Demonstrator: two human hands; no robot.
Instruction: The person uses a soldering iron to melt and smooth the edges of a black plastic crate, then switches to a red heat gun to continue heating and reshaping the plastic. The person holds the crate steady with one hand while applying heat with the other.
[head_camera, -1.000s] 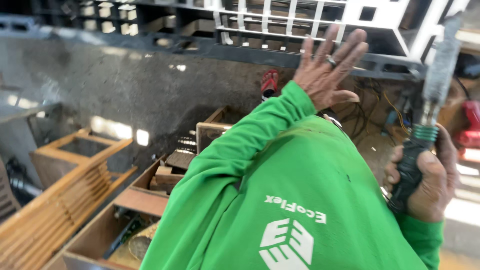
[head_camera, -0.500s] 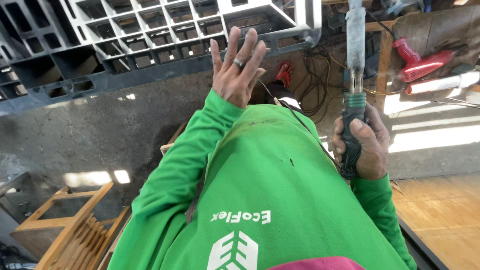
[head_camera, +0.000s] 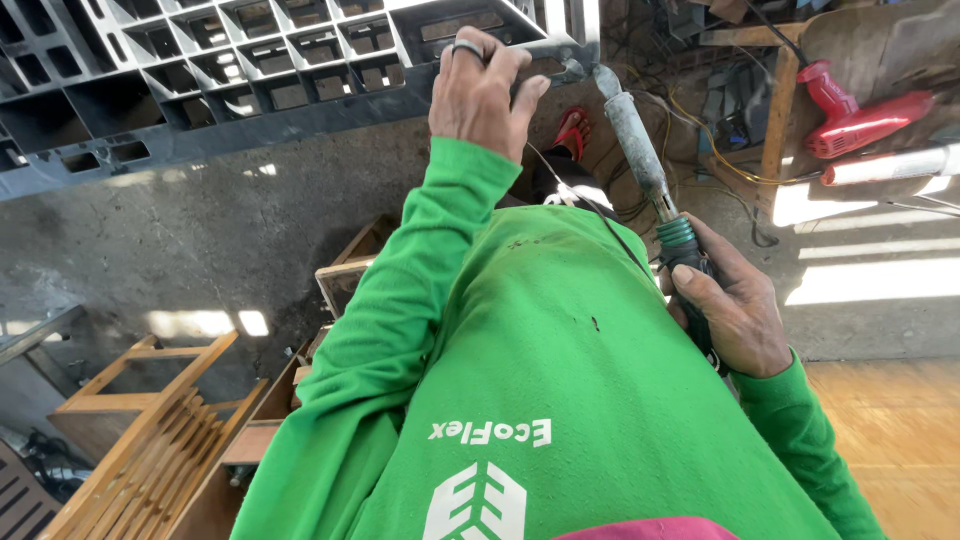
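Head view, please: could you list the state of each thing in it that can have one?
Left hand: closed on the edge of the dark plastic crate.
Right hand: clamped around the soldering iron handle.
Soldering iron: tilted, tip at the crate's corner.
Plastic crate: empty cells, raised above the floor.
Red power tool: lying unused.
Wooden frames: stacked on the floor.

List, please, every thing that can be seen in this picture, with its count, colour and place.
Plastic crate panel: one, dark grey grid, top left, standing on the floor.
Soldering-type tool: one, grey barrel with green and black handle, tip at the panel's corner.
Power tool: one, red, top right.
Wooden frames: several, light brown, bottom left.
Concrete floor: grey, centre left.
Cables: a tangle, yellow and dark, upper right.
Left hand: wears a ring, grips the panel's edge.
Right hand: grips the tool's handle.
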